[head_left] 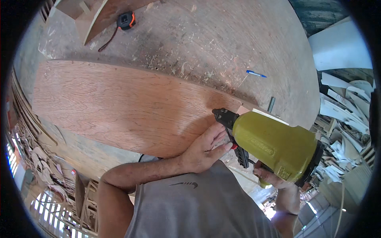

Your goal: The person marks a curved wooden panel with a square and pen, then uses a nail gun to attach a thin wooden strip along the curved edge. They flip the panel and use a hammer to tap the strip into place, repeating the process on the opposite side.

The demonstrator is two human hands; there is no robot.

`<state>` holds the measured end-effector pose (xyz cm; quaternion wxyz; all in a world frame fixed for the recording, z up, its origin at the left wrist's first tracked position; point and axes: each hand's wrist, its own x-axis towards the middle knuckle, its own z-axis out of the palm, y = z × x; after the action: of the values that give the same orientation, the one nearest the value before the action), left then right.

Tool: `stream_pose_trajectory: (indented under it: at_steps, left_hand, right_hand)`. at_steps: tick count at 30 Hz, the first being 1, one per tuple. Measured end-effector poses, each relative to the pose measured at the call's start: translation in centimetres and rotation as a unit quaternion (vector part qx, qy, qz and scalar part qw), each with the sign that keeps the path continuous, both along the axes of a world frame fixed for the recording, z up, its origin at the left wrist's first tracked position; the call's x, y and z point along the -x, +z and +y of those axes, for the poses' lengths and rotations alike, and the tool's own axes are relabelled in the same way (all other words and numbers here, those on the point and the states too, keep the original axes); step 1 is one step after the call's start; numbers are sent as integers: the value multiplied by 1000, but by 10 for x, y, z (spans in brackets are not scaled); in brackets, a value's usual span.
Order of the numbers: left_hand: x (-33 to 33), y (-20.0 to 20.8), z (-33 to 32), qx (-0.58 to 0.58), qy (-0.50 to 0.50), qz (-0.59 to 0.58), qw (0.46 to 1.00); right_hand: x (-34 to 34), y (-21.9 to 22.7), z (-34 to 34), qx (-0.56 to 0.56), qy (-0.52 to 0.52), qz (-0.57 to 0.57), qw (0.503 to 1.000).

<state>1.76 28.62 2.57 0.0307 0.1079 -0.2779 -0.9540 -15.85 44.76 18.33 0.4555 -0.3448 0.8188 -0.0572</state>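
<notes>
Gripping the handle of a yellow-green nail gun (pixel 278 146), the right hand (pixel 272 176) sits at the lower right of the frame, its fingers curled shut around the grip beneath the tool's bulky body; only a few knuckles and fingertips show below the housing. The gun's black nose (pixel 223 116) points toward the middle of the frame and meets the near right corner of a plywood panel (pixel 119 107). The left hand (pixel 206 148) lies just left of the gun, at centre, fingers loosely extended and close together, palm resting flat on the panel's lower edge, the fingertips (pixel 227 146) touching or almost touching the gun's black magazine; it grasps nothing.

The reddish-brown panel stretches from the left of the frame to the centre, lying on a large workbench (pixel 222 43) dusted with sawdust and small chips. On the bench, at the upper left, lies a black and orange tape measure (pixel 126 20) with a dark strap trailing from it, next to a slanted wooden board (pixel 107 14). A blue pen (pixel 256 73) lies at the upper right of the bench, and a small dark metal bar (pixel 271 104) lies near the bench edge, just above the gun.

Around the bench, the right edge of the frame shows a heap of pale wood offcuts (pixel 349 107), and the lower left shows more stacked scraps and frames (pixel 47 166) on the workshop floor.
</notes>
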Motion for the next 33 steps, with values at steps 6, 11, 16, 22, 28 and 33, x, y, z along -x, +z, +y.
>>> stream_pose_trajectory:
  at_steps: [6, 11, 16, 22, 28, 33]
  left_hand:
    - [1, -18, 5, -55, -3, 14, 998]
    - [5, -10, -4, -102, -1, 1, 995]
    - [8, -8, -7, -124, 11, 14, 992]
    - [6, -7, -8, -113, 4, 1, 994]
    - [7, 3, -11, -100, 20, 6, 995]
    - [-22, 21, -31, 332, -123, -13, 935]
  right_hand:
    - [6, 5, -27, 11, 137, 62, 989]
    - [7, 6, -44, -10, 87, 18, 996]
    - [13, 7, -55, -48, -133, -161, 977]
    - [12, 2, -33, -105, -179, -153, 966]
    - [-8, 8, -27, 0, -301, -119, 946]
    - [-26, 9, 23, 150, -409, -87, 896]
